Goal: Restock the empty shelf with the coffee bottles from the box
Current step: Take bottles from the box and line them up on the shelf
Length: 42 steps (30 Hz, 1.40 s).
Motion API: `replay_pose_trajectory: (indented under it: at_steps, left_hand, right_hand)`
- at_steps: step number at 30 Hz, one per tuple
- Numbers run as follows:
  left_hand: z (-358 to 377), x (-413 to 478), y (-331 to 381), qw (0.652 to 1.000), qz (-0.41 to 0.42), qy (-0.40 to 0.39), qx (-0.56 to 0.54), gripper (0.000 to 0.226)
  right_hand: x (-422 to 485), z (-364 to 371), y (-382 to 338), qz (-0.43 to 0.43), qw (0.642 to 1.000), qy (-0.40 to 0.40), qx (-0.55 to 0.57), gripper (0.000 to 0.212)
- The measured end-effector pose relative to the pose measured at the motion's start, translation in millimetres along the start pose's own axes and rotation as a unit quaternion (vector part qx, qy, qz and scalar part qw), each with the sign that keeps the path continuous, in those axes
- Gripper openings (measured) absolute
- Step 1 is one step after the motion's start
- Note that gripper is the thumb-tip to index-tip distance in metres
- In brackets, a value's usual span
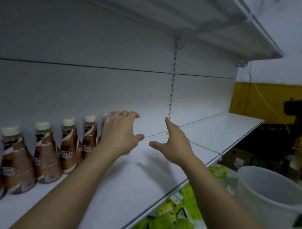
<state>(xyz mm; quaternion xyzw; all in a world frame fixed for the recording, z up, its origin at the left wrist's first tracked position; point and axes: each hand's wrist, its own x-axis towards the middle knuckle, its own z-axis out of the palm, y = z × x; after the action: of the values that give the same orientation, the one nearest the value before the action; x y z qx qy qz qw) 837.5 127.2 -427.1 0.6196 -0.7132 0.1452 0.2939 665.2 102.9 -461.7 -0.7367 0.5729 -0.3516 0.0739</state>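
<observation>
Neither grip holds anything that can be seen for certain. The left hand (121, 129) reaches to the end of the bottle row, fingers spread and curled over the last bottle (106, 117), of which only a sliver of cap shows behind the knuckles; whether the fingers touch it cannot be told. The right hand (174, 142) hovers just beside it over bare shelf, palm turned inward, thumb and fingers wide apart, holding nothing.

The coffee bottles (68, 142) stand upright in a single row along the back panel at the left of the shelf (220, 129), each just beside the next, brown sleeves below pale caps. They look like filled plastic bottles: wide and stable at the base, tapering to a narrow neck, so probably fairly heavy for their size and stiff enough to squeeze without harm. The glossy printed sleeve may be slick, so the safest hold is likely around the shoulder where the taper gives the fingers a stop, or low on the body with the whole hand. Lifting by the cap alone seems risky. Packed this close, a nudge to one could tip its neighbours.

To the right of the row the shelf is bare to its far end, so much restocking remains. The box is not in view. Green packets (173, 228) fill the shelf below, and a white bucket (269, 190) stands at the right.
</observation>
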Motion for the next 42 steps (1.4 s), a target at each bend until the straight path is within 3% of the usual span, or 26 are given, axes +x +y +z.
replay_pose_trajectory:
  at_steps: [3, 11, 21, 27, 33, 35, 39, 42]
  left_hand:
    - [11, -14, 44, 0.994, 0.027, -0.034, -0.098, 0.064]
    - [77, -70, 172, 0.958, 0.171, -0.152, -0.172, 0.064]
    - [187, -173, 297, 0.866, 0.254, -0.376, -0.210, 0.077]
    - [256, -227, 336, 0.808, 0.250, -0.498, -0.192, 0.072]
    - [328, -277, 358, 0.744, 0.197, -0.616, -0.169, 0.059]
    - [355, -292, 362, 0.717, 0.164, -0.656, -0.169, 0.050]
    - [402, -321, 370, 0.664, 0.088, -0.722, -0.174, 0.052]
    - [441, -344, 377, 0.638, 0.002, -0.752, -0.166, 0.055]
  right_hand:
    - [-28, -28, 30, 0.027, 0.999, 0.030, -0.024, 0.099]
    - [-141, -90, 137, 0.165, 0.980, 0.059, -0.092, 0.097]
    - [-307, -100, 257, 0.417, 0.903, -0.002, -0.106, 0.088]
    - [-379, -70, 315, 0.525, 0.847, -0.057, -0.059, 0.083]
    - [-425, -40, 367, 0.587, 0.803, -0.104, 0.012, 0.072]
    - [-435, -28, 383, 0.606, 0.786, -0.117, 0.035, 0.069]
    - [-444, 1, 417, 0.639, 0.751, -0.166, 0.030, 0.071]
    - [-446, 19, 440, 0.632, 0.747, -0.203, 0.033, 0.066]
